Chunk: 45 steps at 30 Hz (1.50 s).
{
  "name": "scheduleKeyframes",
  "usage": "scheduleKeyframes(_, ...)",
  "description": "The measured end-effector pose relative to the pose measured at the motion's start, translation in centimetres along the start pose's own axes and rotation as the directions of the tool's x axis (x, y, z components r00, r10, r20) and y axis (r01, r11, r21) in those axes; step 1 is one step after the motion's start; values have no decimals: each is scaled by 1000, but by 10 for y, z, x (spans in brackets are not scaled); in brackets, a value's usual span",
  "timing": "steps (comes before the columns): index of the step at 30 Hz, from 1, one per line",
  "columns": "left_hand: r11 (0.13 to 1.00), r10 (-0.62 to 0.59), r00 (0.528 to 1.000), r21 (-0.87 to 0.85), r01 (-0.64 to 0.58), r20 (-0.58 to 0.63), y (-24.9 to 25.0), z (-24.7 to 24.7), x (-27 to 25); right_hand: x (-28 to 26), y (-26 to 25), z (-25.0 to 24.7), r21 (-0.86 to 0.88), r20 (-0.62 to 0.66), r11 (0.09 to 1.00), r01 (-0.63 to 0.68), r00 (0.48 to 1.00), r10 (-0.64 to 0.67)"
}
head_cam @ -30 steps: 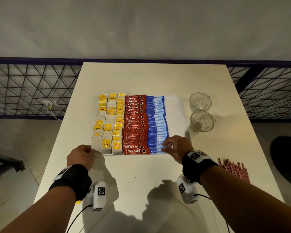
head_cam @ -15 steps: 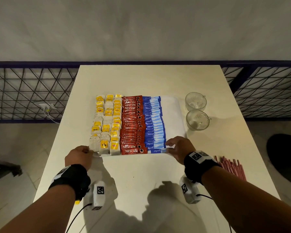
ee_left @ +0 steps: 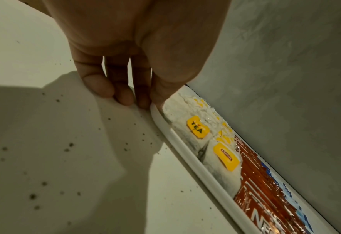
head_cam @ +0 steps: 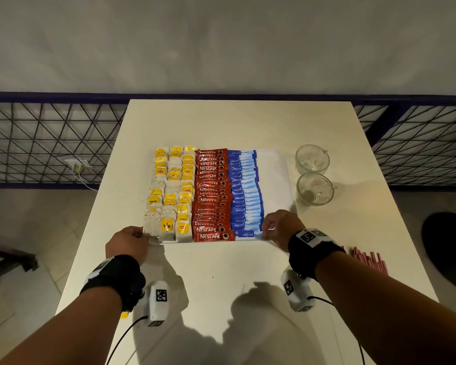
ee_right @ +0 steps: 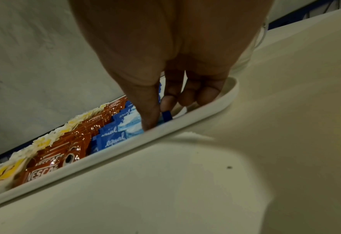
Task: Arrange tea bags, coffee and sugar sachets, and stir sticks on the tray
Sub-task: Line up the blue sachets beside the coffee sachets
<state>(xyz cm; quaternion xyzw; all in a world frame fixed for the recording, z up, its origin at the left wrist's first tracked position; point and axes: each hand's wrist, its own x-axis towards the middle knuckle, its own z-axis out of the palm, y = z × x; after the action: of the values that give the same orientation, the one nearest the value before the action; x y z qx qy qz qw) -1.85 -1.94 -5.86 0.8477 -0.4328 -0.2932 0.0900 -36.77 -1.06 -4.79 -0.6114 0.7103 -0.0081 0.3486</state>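
both hands sit at the white tray's [head_cam: 273, 175] near rim: left hand [head_cam: 127, 245] fingers curled on its corner, right hand [head_cam: 281, 227] pinching a blue equal sachet [ee_right: 166, 116]. stir sticks [head_cam: 370, 262] lie well apart on the table. risk: a tug on the rim shifts the tray, scattering the rows.

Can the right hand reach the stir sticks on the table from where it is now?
Probably yes. The right hand is at the near right corner of the tray, and the stir sticks lie on the table just to its right, with nothing between them.

Black wristbands [head_cam: 116, 275] carry white camera modules [head_cam: 157, 302] with square coded markers.
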Motion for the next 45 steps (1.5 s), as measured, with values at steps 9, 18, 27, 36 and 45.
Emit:
scheduleKeyframes(9, 1000, 14, 1000, -13, -14, 0, -3, 0, 1, -2, -3, 6, 1, -7, 999, 39, 999, -39)
scheduleKeyframes(18, 999, 8, 1000, -38, -8, 2, -6, -2, -3, -12, -1, 10, 47, -22, 998, 50, 999, -49)
scheduleKeyframes(27, 999, 7, 1000, -45, -6, 6, -15, -2, -13, -21, -3, 16, 34, -42, 997, 68, 997, -67)
scheduleKeyframes(36, 1000, -1, 1000, -24, 1, 13, -21, -4, -15, -24, -4, 18, -14, -23, 996, 86, 996, -87)
scheduleKeyframes(45, 1000, 6, 1000, -30, -6, -7, -15, -10, -26, -35, -4, 15, 60, -80, 995, 79, 994, -74)
